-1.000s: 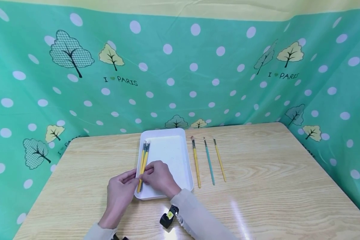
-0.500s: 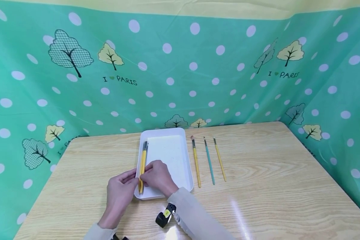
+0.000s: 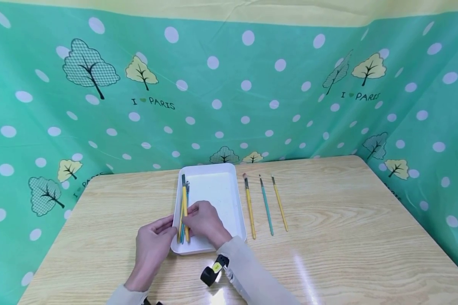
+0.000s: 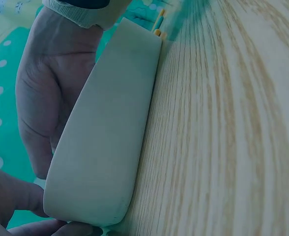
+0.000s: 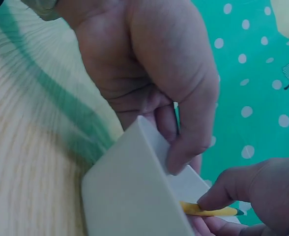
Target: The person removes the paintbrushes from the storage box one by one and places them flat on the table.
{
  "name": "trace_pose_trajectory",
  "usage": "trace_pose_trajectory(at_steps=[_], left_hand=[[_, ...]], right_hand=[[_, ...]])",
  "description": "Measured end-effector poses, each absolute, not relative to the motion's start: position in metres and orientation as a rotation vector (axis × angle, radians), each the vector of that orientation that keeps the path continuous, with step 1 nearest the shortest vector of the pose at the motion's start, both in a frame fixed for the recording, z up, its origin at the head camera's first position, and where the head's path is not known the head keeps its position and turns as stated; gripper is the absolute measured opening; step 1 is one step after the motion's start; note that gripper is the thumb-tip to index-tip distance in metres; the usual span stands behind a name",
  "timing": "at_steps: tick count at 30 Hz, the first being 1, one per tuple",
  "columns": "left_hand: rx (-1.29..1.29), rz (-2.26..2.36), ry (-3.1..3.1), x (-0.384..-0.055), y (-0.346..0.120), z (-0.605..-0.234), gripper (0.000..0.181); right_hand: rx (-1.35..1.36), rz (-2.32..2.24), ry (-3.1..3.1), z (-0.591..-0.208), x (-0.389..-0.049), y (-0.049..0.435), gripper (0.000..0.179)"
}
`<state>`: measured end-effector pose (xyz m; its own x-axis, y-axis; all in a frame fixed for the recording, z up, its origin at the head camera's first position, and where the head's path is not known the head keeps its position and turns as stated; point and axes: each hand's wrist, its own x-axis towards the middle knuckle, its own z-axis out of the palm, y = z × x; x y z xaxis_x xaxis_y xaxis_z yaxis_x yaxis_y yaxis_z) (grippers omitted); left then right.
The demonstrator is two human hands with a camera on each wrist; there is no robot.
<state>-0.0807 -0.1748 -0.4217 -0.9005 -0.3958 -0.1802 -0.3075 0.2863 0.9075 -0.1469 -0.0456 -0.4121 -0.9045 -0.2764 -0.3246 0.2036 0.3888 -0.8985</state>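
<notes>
In the head view, a shallow white tray (image 3: 224, 199) holds several paintbrushes lying lengthwise along its left wall. My right hand (image 3: 206, 220) reaches in over the front and pinches a yellow-handled paintbrush (image 3: 185, 197). Beneath it lies a blue-handled paintbrush (image 3: 182, 238), partly covered, with another yellow handle against the wall. My left hand (image 3: 154, 243) grips the left wall, fingers outside and thumb over the rim. In the right wrist view, the left thumb (image 5: 216, 194) presses on a yellow handle (image 5: 223, 212). The left wrist view shows the tray's outer wall (image 4: 102, 128) between both hands.
On the wooden table (image 3: 347, 220), right of the tray, lie a thick yellow paintbrush (image 3: 249, 207), a teal paintbrush (image 3: 266, 205) and a thin yellow paintbrush (image 3: 279, 203). A green dotted curtain (image 3: 229, 84) hangs behind. Black wrist straps (image 3: 215, 269) are worn at the wrists.
The yellow paintbrush in my right hand has shifted forward, its lower end swinging right, so a blue handle shows beside it. My left hand stays at the tray wall.
</notes>
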Motion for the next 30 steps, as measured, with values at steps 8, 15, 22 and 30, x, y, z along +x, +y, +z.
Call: trace_pose_trajectory(at_steps=[8,15,22,30], left_hand=[[0.679,-1.686,-2.465,-0.08,-0.174,-0.42,0.039],[0.691,-1.693,-2.471,-0.078,-0.175,-0.421,0.039],[0.694,-1.665,-2.495,-0.078,-0.176,-0.422,0.04],[0.695,-1.645,-2.493,-0.079,-0.175,-0.422,0.039]], right_hand=[[-0.065,-1.563,2.189,-0.405,-0.151,-0.036,0.013],[-0.064,-1.585,2.146,-0.399,-0.153,-0.027,0.014],[-0.056,-1.611,2.095,-0.395,-0.157,-0.018,0.016],[-0.093,-1.588,2.097,-0.388,-0.161,-0.005,0.015]])
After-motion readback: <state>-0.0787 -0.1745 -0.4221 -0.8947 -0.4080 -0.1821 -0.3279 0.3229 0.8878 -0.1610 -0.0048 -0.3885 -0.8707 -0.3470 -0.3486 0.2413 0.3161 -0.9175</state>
